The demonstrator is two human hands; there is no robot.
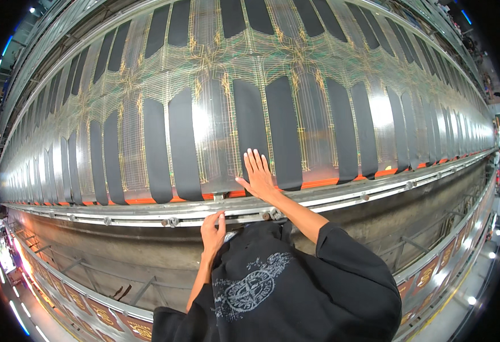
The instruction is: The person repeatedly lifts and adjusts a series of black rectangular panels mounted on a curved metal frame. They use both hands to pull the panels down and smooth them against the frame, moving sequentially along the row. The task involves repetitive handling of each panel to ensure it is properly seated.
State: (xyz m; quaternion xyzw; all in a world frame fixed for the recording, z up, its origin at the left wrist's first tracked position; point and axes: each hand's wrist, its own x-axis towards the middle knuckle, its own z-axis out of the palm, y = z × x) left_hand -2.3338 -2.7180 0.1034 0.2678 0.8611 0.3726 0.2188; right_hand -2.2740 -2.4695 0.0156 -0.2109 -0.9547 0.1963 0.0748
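My right hand (257,176) lies flat, fingers together and stretched forward, over the near end of a black panel (250,119) that looks like cut fabric. Just to its right is another black panel (284,131). Both rest on a long shiny table (211,145) marked with yellow and green lines. Lower and to the left, my left hand (211,232) hovers by the metal edge rail (235,216), its fingers curled and the thumb against them. Whether anything is inside that curl is hidden.
Many more black panels (182,142) lie in rows along both sides of the table. An orange strip (321,183) runs along its near edge, beside rail bolts (171,222). Behind me, across a walkway, stands another framed table edge (426,273) with brown printed panels.
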